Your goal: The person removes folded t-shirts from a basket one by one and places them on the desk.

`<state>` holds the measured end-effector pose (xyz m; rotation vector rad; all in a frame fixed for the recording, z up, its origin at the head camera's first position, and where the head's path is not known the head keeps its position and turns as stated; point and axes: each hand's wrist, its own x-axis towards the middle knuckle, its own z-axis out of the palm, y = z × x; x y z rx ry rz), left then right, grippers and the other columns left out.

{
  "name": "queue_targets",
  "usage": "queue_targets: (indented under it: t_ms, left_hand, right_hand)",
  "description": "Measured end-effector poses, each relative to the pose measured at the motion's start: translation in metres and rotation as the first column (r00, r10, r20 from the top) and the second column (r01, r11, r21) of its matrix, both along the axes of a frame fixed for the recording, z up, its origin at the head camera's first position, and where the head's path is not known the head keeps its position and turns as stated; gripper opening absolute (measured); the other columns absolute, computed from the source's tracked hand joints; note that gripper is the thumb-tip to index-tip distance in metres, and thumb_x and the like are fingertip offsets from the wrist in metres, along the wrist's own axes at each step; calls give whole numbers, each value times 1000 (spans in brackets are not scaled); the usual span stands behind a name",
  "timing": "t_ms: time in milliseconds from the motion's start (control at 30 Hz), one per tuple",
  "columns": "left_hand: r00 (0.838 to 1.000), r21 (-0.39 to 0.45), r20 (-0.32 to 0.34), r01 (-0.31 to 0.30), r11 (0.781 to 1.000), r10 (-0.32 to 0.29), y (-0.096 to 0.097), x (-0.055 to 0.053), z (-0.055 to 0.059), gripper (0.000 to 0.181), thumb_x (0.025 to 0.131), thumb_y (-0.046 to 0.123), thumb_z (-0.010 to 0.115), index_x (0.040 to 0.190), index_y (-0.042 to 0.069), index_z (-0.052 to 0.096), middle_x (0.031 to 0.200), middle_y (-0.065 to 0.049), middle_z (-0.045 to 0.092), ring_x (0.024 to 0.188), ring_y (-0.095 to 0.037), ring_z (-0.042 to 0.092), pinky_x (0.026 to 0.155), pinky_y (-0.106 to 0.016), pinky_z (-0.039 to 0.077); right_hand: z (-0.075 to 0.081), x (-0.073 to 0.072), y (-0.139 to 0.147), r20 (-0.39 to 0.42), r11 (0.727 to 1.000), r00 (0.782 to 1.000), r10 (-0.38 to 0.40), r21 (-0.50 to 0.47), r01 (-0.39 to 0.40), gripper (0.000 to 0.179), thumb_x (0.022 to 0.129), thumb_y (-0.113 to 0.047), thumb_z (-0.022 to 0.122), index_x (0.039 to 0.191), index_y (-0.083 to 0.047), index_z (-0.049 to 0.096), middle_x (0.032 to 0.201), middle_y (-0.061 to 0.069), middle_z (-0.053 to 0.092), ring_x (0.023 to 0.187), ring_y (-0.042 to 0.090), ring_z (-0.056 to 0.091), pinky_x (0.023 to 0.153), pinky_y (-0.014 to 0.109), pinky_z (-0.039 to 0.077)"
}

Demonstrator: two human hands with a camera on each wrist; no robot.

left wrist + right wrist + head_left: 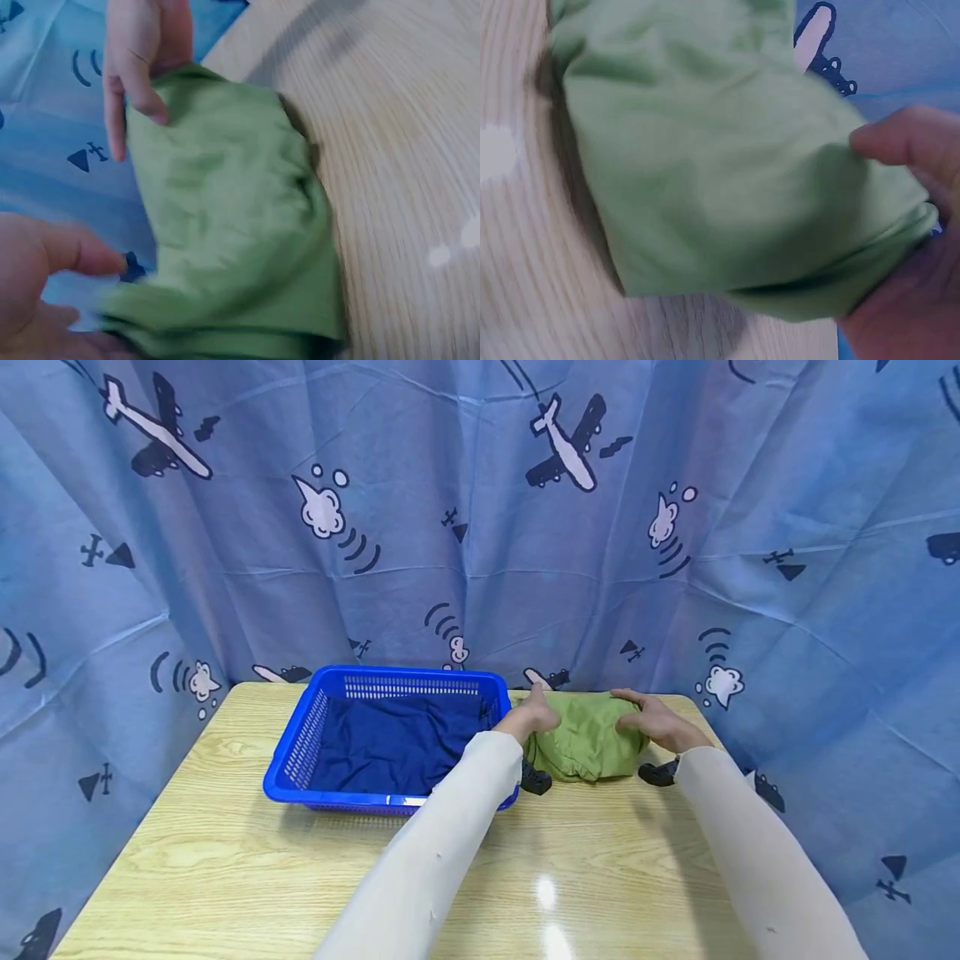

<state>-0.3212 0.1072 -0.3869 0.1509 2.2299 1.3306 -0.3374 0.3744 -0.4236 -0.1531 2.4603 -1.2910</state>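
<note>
A folded piece of olive-green cloth lies at the back right of the table, wrinkled on top. My left hand is at its left end. In the left wrist view the left thumb stands apart from the cloth, and the fingers are partly hidden under its blurred corner. My right hand pinches the opposite end. The right wrist view shows the right thumb on top of the green cloth, with the other fingers beneath the folded edge.
Left of the green cloth stands a blue plastic basket with dark blue cloth inside. The wooden table ends at a blue curtain printed with airplanes, which hangs behind it and along both sides. My left forearm crosses the basket's front right corner.
</note>
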Motion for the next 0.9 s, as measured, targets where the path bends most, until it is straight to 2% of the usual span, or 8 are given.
queue_targets:
  t_ms: [67,133,167,233,367,600,667,900]
  left_hand:
    - [999,2,33,-8,1000,8,-1,-1,0,81,104,13,48,163,16,-7,169,-15,17,113,-24,58,88,-34,43]
    - [998,-13,48,-33,999,33,-1,-1,1,85,104,24,51,163,16,-10,170,-17,15,143,-31,42,107,-39,40]
    - [997,-11,44,-56,998,57,0,0,2,87,104,26,53,163,17,-9,169,-19,16,145,-34,40,111,-43,39]
    - [995,-26,31,-97,995,98,1,1,5,89,103,32,55,164,20,-8,170,-20,10,155,-34,23,120,-45,33]
    - [991,-21,-17,-132,991,132,4,7,16,88,101,33,58,164,23,-1,171,-19,1,159,-35,2,125,-49,25]
    - [998,73,-56,-10,997,14,-1,16,27,77,102,25,55,164,17,10,171,-10,14,157,-31,18,121,-51,32]
    - [997,72,-73,18,997,-13,-4,18,27,75,102,24,55,164,17,12,170,-8,18,156,-29,24,119,-49,35]
    - [990,56,-127,74,996,-66,-26,25,26,67,103,24,54,162,16,22,169,-6,24,155,-27,26,120,-48,35]
  right_hand:
    - [1,-2,-2,3,996,1000,6,85,-6,79,95,-3,59,160,3,15,165,34,4,151,54,10,118,63,28]
    - [1,-3,-2,16,981,1000,11,192,-14,78,97,-7,60,159,7,15,163,37,6,149,57,11,118,65,28]
    - [1,-2,-2,26,970,1000,12,243,-18,78,97,-10,61,158,9,15,161,39,8,147,57,14,118,65,28]
    - [3,0,-2,47,944,999,11,329,-26,78,99,-14,61,156,12,15,159,41,10,145,59,18,117,65,30]
    - [10,3,-3,65,924,998,13,380,-37,75,103,-22,54,155,14,14,156,44,12,143,61,20,115,66,31]
    - [24,1,-11,6,925,1000,15,380,-16,70,107,-32,45,156,10,18,156,45,16,144,60,22,114,66,34]
    - [29,2,-15,-12,930,1000,16,368,-10,71,107,-34,46,156,9,19,156,45,17,144,59,22,114,66,34]
    - [45,10,-33,-69,945,995,66,324,-40,69,107,-35,47,157,5,23,157,40,25,143,57,28,111,67,37]
